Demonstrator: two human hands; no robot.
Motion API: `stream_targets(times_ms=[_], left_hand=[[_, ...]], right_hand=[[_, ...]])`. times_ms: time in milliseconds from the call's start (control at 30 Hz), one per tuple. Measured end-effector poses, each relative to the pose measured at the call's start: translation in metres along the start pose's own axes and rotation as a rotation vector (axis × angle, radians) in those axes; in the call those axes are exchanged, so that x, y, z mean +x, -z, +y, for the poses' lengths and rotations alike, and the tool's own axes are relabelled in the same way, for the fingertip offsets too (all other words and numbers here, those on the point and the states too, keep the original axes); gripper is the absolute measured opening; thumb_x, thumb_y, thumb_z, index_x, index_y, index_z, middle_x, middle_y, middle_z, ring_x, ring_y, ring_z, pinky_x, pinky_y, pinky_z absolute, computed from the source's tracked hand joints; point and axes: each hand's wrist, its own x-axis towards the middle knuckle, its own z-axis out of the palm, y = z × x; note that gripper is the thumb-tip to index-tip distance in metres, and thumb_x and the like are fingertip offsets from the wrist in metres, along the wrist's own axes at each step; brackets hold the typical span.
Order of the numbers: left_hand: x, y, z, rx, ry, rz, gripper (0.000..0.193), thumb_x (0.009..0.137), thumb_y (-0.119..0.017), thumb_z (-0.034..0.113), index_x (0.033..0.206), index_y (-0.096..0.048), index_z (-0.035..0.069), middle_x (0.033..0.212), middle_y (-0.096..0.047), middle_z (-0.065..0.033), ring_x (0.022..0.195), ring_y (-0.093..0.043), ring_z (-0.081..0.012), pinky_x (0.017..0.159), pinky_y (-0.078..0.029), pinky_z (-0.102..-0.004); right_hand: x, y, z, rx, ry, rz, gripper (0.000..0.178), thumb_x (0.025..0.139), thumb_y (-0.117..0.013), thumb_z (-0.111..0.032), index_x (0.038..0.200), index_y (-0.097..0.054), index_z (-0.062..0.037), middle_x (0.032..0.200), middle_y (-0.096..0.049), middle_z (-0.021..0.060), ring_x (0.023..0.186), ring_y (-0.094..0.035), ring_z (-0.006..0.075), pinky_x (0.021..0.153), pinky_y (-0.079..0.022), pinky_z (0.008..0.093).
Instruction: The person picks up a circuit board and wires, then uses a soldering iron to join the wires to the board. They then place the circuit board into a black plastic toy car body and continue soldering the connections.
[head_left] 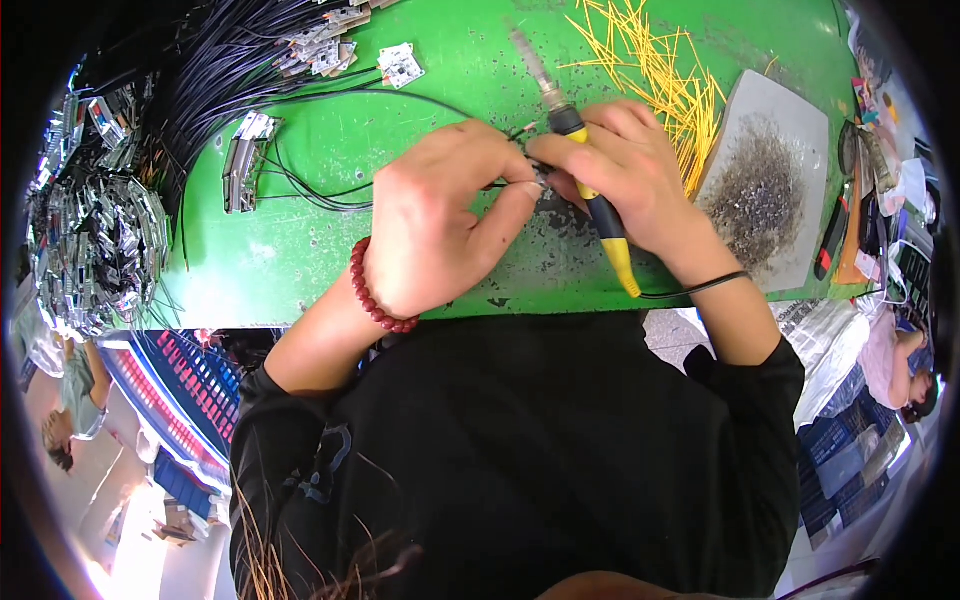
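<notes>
Between thumb and forefinger, my left hand (440, 205) pinches thin black wires (325, 197) near their ends. These wires run left to a small metal-cased part (246, 165) on the green bench. A yellow and black soldering iron (603, 215) lies through my right hand (630, 175), its metal tip pointing up and away from me. The right fingertips meet the left ones at the wire ends, closed as well. Exactly how the wire ends sit between the fingers is hidden. Beyond my left hand, a small white circuit board (401, 65) sits on a black cable.
A bundle of black cables (215, 85) with boards fills the far left, above a heap of metal-cased parts (100, 230). Yellow tubes (660, 75) lie scattered at the far right. Beside them is a grey slab (812, 140) covered with dark crumbs. Tools (858, 200) line the right edge.
</notes>
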Motion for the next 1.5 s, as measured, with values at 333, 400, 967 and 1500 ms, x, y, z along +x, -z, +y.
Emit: stream_targets(times_ms=[333,400,967,1500], left_hand=[[0.000,-0.039,-0.023,0.148,-0.020,-0.016,0.009,0.074,-0.066,0.000,0.076,-0.059,0.004,0.078,-0.061,-0.0115,0.075,-0.061,-0.0309,0.066,-0.052,-0.0397],[0.001,-0.043,-0.024,0.166,-0.037,-0.005,0.009,0.073,-0.067,0.000,0.076,-0.059,0.004,0.079,-0.062,-0.0114,0.076,-0.061,-0.0306,0.066,-0.052,-0.0393],[0.004,-0.039,-0.013,0.228,-0.025,-0.115,0.011,0.074,-0.067,-0.009,0.079,-0.061,-0.002,0.088,-0.065,-0.0142,0.079,-0.062,-0.0273,0.070,-0.052,-0.0341],[0.007,-0.040,-0.009,0.224,0.076,-0.125,0.009,0.074,-0.068,-0.008,0.078,-0.062,-0.003,0.086,-0.066,-0.0140,0.078,-0.062,-0.0248,0.067,-0.052,-0.0320]], right_hand=[[-0.016,-0.005,-0.023,0.148,-0.326,0.153,0.053,0.069,-0.073,-0.005,0.120,-0.063,-0.0134,0.078,-0.058,0.0040,0.076,-0.056,0.0252,0.071,-0.043,0.0362],[-0.031,0.005,-0.023,0.446,-0.433,0.221,0.044,0.082,-0.068,0.002,0.124,-0.062,-0.0101,0.098,-0.066,0.0083,0.090,-0.066,0.0246,0.079,-0.050,0.0344],[-0.194,0.108,0.039,0.144,-0.879,1.215,0.003,0.084,-0.061,-0.002,0.086,-0.058,-0.0011,0.075,-0.060,0.0046,0.064,-0.056,0.0082,0.058,-0.042,0.0209],[-0.182,0.098,0.058,0.149,-0.940,1.241,0.006,0.081,-0.064,-0.001,0.085,-0.059,-0.0011,0.075,-0.063,0.0064,0.062,-0.061,0.0122,0.061,-0.048,0.0236]])
